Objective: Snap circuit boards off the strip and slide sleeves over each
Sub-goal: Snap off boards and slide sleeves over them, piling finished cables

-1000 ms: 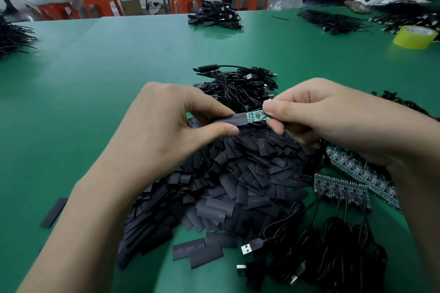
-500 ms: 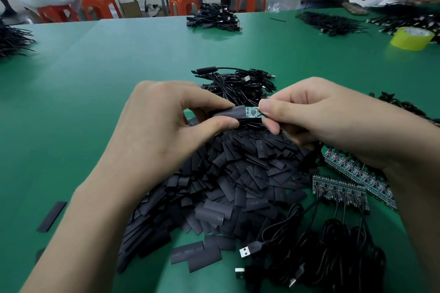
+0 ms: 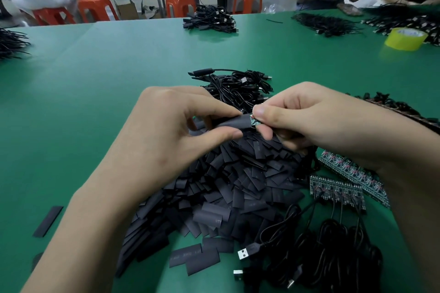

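My left hand (image 3: 166,140) pinches a black sleeve (image 3: 232,122) between thumb and forefinger. My right hand (image 3: 316,121) pinches the end of a small green circuit board (image 3: 252,121), most of which sits inside the sleeve; only a short green tip shows. Both are held above a big pile of flat black sleeves (image 3: 226,188). Strips of joined circuit boards (image 3: 338,191) with black cables attached lie at the right, partly under my right forearm.
Black USB cables (image 3: 321,259) lie coiled at the lower right, and a heap of cables (image 3: 238,88) sits beyond my hands. A yellow tape roll (image 3: 404,39) stands far right. One loose sleeve (image 3: 47,221) lies at the left. People work at the far edge.
The sleeve has slid further over the circuit board, so less green shows than a second ago. Both hands keep their hold and have barely shifted.
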